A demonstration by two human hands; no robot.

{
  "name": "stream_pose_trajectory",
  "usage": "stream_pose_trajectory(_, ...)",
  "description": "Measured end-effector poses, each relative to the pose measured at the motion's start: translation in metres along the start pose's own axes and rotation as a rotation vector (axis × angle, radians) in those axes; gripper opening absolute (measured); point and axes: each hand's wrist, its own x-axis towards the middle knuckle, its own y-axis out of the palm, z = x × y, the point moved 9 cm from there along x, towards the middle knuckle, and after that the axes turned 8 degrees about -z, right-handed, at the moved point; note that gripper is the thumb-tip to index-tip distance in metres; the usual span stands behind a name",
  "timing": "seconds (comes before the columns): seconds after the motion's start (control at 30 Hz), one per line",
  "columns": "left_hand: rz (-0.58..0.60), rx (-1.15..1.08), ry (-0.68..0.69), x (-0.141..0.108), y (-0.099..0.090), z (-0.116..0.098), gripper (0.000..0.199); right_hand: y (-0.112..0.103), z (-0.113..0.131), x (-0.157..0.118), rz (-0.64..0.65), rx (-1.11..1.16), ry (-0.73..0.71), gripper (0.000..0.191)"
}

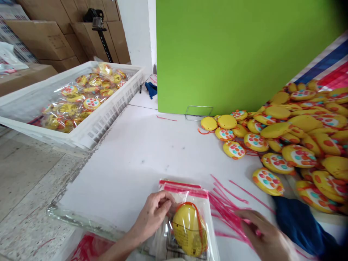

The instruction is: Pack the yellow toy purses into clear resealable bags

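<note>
A clear plastic bag point(212, 221) with a pink strip along its top lies at the table's near edge, on top of other bags. Inside it is a yellow oval toy point(189, 228) with an orange cord. My left hand point(154, 212) is closed at the bag's upper left edge, thumb against the fingers, pinching the plastic. To the right, my right hand point(261, 232), blurred, has its fingers closed around pink strips point(228, 214) that fan out over the white table.
Many yellow toys point(301, 156) are piled on the right beside a dark blue cloth point(301, 224). A white crate point(81, 139) with bagged toys stands at the left. A green panel point(231, 54) rises behind the white table point(130, 145), with a wire stand point(198, 113) at its foot.
</note>
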Motion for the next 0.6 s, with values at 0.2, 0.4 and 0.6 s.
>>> stream_pose_trajectory(0.2, -0.001, 0.018, 0.031, -0.003, -0.001, -0.009, 0.016, 0.082, 0.069, 0.022, 0.454, 0.416, 0.103, 0.021)
stream_pose_trajectory(0.4, -0.002, -0.028, 0.036, -0.006, -0.011, -0.018, 0.015, 0.074, 0.067, 0.018, 0.437, 0.584, 0.064, 0.020)
stream_pose_trajectory(0.6, -0.015, -0.020, 0.034, -0.002, -0.017, -0.011, 0.017, 0.075, 0.062, 0.002, 0.460, 0.633, 0.138, 0.017)
